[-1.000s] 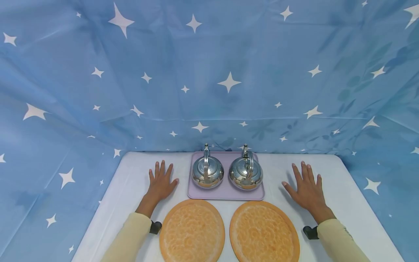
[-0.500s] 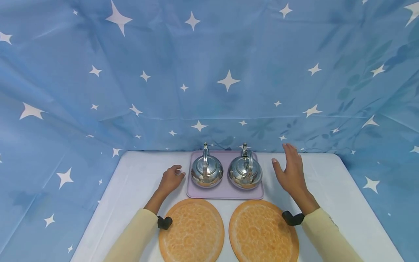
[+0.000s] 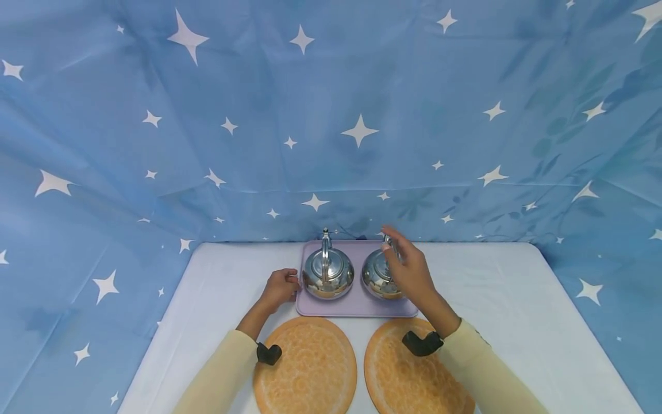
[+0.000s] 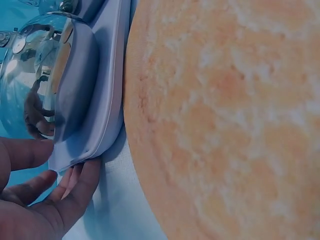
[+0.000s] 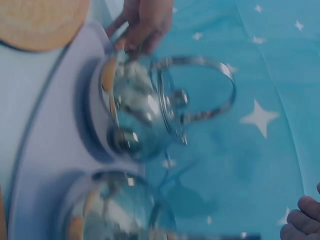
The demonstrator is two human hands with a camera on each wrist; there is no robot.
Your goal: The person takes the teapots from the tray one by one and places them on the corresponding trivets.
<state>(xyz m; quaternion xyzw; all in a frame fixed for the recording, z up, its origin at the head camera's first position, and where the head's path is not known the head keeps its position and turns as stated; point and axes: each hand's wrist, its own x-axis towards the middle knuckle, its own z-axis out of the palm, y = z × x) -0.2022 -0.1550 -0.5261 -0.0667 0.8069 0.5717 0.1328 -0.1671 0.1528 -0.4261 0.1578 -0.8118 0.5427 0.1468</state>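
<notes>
Tray (image 3: 357,309): lilac, shallow, at the far middle of the white table (image 3: 517,299). Holds two steel kettles side by side, nothing else.
Left kettle (image 3: 328,272): upright on the tray's left half, lid on, handle raised. Contents hidden.
Right kettle (image 3: 378,275): upright on the tray's right half, partly behind the right hand. Lid on, contents hidden.
Left hand (image 3: 280,288): at the tray's left edge, fingers curled round the rim; the left wrist view shows fingertips (image 4: 82,175) under the tray's corner (image 4: 95,145) and the thumb above it. Narrow grip, holding the tray.
Right hand (image 3: 408,269): over the right kettle, fingers raised at its handle. Whether they have closed on the handle cannot be told; the right wrist view is blurred.
Mats: two round orange ones, left mat (image 3: 305,368) and right mat (image 3: 408,374), flat on the near side of the tray, just beside it. Nothing on them.
Backdrop (image 3: 331,115): blue cloth with white stars, behind and to both sides.
</notes>
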